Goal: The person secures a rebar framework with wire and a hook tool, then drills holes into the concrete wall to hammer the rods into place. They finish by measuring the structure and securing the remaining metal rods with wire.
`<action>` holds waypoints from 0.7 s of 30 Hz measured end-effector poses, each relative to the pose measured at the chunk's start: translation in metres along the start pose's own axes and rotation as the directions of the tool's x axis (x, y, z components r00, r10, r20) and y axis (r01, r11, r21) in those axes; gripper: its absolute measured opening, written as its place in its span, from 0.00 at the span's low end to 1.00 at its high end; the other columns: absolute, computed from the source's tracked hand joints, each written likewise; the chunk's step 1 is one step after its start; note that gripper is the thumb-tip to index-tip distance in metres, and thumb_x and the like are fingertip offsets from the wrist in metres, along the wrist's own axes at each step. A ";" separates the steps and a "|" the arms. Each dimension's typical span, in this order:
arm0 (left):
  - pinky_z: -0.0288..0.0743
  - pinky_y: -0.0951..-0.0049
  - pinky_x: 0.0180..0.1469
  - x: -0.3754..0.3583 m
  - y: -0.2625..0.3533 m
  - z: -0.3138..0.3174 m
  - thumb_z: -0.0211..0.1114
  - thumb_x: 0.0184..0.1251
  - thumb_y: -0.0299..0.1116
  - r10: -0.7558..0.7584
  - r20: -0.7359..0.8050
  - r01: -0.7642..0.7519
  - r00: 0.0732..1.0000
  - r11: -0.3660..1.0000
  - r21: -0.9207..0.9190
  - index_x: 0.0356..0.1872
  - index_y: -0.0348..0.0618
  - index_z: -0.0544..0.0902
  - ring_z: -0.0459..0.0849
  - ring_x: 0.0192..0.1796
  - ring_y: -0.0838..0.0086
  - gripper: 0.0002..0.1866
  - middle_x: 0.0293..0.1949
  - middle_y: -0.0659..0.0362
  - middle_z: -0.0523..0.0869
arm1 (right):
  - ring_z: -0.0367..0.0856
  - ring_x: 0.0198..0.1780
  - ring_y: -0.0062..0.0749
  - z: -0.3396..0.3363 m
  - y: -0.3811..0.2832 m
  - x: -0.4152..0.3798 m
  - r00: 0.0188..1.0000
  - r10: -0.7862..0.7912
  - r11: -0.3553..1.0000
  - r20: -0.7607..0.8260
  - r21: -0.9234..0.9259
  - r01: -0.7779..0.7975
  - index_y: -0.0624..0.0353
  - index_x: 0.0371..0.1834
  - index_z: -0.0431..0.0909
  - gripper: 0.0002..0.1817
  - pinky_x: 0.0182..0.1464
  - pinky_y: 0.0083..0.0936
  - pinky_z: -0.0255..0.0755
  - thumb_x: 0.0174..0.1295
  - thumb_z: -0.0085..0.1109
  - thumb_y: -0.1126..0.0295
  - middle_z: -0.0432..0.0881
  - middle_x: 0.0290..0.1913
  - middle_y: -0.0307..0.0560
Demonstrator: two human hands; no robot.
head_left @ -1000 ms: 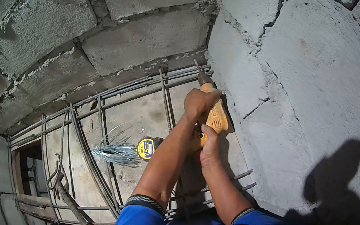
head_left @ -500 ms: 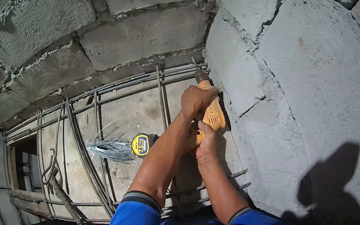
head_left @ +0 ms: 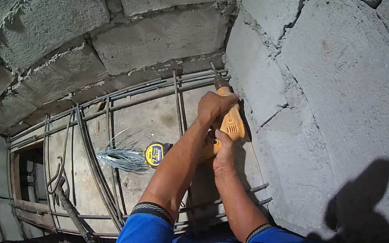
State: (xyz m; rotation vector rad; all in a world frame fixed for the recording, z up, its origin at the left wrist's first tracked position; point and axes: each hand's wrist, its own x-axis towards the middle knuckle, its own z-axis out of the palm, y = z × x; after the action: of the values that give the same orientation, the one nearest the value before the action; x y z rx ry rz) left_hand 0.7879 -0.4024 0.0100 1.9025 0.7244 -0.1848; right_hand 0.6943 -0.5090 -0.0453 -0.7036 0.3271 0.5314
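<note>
Drill (head_left: 232, 124) in hands (head_left: 212, 107), chuck (head_left: 220, 82) beyond, tip (head_left: 212, 63) unclear

A round yellow-and-black tape measure (head_left: 154, 154) is lying beside a loose bundle of thin grey wire (head_left: 124, 160), and a rectangular wood-framed opening (head_left: 33, 171) is showing toward the picture's left side.

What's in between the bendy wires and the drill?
The tape measure, then your left forearm reaching to the drill, in the head view.
</note>
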 end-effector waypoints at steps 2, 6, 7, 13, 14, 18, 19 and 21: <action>0.82 0.67 0.41 -0.001 0.000 0.000 0.72 0.49 0.64 -0.008 0.003 0.008 1.000 1.000 -0.003 0.42 0.27 0.86 0.90 0.38 0.62 0.40 0.39 0.47 0.90 | 0.83 0.42 0.36 0.000 0.002 0.001 1.000 -0.026 0.999 0.017 0.019 0.026 0.55 0.55 0.75 0.19 0.48 0.37 0.81 0.59 0.60 0.69 0.80 0.42 0.42; 0.82 0.67 0.41 -0.002 0.001 0.001 0.72 0.49 0.64 -0.012 -0.004 0.012 1.000 1.000 0.009 0.43 0.27 0.86 0.90 0.39 0.63 0.40 0.39 0.47 0.90 | 0.82 0.43 0.36 -0.005 0.003 0.005 1.000 -0.001 0.999 0.027 0.033 0.000 0.55 0.55 0.75 0.19 0.48 0.38 0.81 0.59 0.60 0.69 0.80 0.43 0.42; 0.82 0.67 0.41 -0.001 0.001 0.002 0.72 0.49 0.64 -0.011 -0.002 0.011 1.000 1.000 0.009 0.43 0.27 0.86 0.90 0.39 0.63 0.40 0.39 0.47 0.90 | 0.82 0.43 0.36 -0.007 0.004 0.008 1.000 -0.013 1.000 0.017 0.027 0.012 0.55 0.55 0.75 0.19 0.49 0.38 0.81 0.59 0.60 0.69 0.81 0.43 0.42; 0.82 0.67 0.40 0.001 0.001 0.001 0.71 0.50 0.63 -0.001 -0.003 0.001 1.000 1.000 0.024 0.43 0.27 0.86 0.90 0.38 0.64 0.39 0.39 0.48 0.90 | 0.81 0.42 0.35 -0.009 0.008 0.011 0.999 -0.034 0.999 -0.017 0.000 0.034 0.56 0.54 0.75 0.18 0.49 0.37 0.79 0.60 0.60 0.68 0.79 0.42 0.42; 0.82 0.68 0.40 0.001 0.000 0.001 0.71 0.51 0.63 0.000 -0.001 0.000 1.000 1.000 0.014 0.43 0.27 0.86 0.90 0.38 0.64 0.39 0.39 0.48 0.90 | 0.83 0.44 0.37 -0.007 0.007 0.011 0.999 -0.044 0.999 0.000 -0.021 0.044 0.55 0.56 0.74 0.19 0.50 0.38 0.80 0.60 0.59 0.68 0.81 0.43 0.43; 0.82 0.68 0.40 -0.001 0.002 -0.001 0.71 0.51 0.62 -0.010 0.011 0.010 1.000 1.000 0.000 0.43 0.27 0.86 0.90 0.38 0.65 0.39 0.38 0.48 0.90 | 0.80 0.42 0.34 0.002 0.004 0.003 1.000 -0.022 1.000 -0.009 0.018 0.023 0.57 0.51 0.75 0.16 0.48 0.36 0.78 0.60 0.59 0.69 0.77 0.39 0.39; 0.82 0.68 0.40 -0.002 0.003 -0.002 0.71 0.51 0.62 -0.009 0.011 0.009 1.000 1.000 0.000 0.43 0.27 0.86 0.90 0.38 0.65 0.39 0.38 0.48 0.90 | 0.80 0.41 0.34 0.003 0.003 0.002 1.000 -0.020 1.000 -0.003 0.021 0.020 0.57 0.50 0.75 0.15 0.48 0.36 0.78 0.60 0.59 0.69 0.77 0.39 0.39; 0.82 0.68 0.40 -0.001 0.002 0.000 0.71 0.50 0.62 -0.006 -0.003 0.006 1.000 1.000 0.008 0.43 0.27 0.86 0.90 0.37 0.64 0.39 0.38 0.48 0.90 | 0.80 0.41 0.34 0.004 0.002 0.001 1.000 -0.019 1.000 -0.001 0.024 0.019 0.57 0.50 0.75 0.14 0.47 0.36 0.78 0.60 0.59 0.69 0.77 0.39 0.39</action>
State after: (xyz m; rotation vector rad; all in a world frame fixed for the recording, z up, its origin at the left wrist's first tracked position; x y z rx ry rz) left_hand 0.7885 -0.4030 0.0123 1.9084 0.7328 -0.1886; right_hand 0.6943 -0.5045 -0.0435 -0.6827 0.3268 0.5085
